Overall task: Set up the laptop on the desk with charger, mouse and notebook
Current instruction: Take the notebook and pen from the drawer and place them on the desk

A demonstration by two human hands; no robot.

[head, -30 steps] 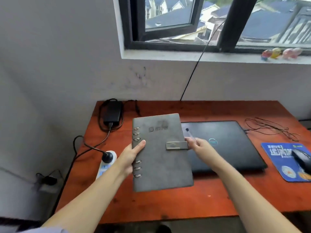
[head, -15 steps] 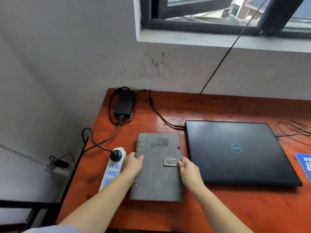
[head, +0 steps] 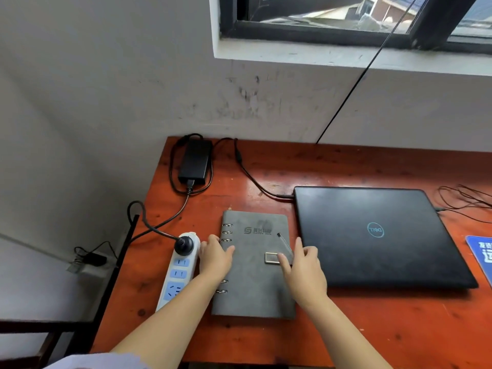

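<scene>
A grey ring-bound notebook (head: 253, 288) lies flat and closed on the orange desk (head: 372, 328), just left of the closed black laptop (head: 372, 235). My left hand (head: 215, 259) holds its ringed spine edge, thumb on the cover. At the clasp on its right edge rests my right hand (head: 306, 272). A clear pen (head: 282, 240) slants across the cover there, its lower end hidden under my fingers. The black charger brick (head: 195, 161) sits at the back left; its cable runs into the laptop's left side. No mouse is in view.
A white power strip (head: 178, 275) with one plug in it lies along the desk's left edge, close to my left hand. A blue mouse pad (head: 482, 257) shows at the right edge. Thin dark wires (head: 463, 198) lie behind it. The wall is right behind the desk.
The notebook was held up over the desk a second ago; it came down flat to the left of the laptop. My view swung left and lower.
</scene>
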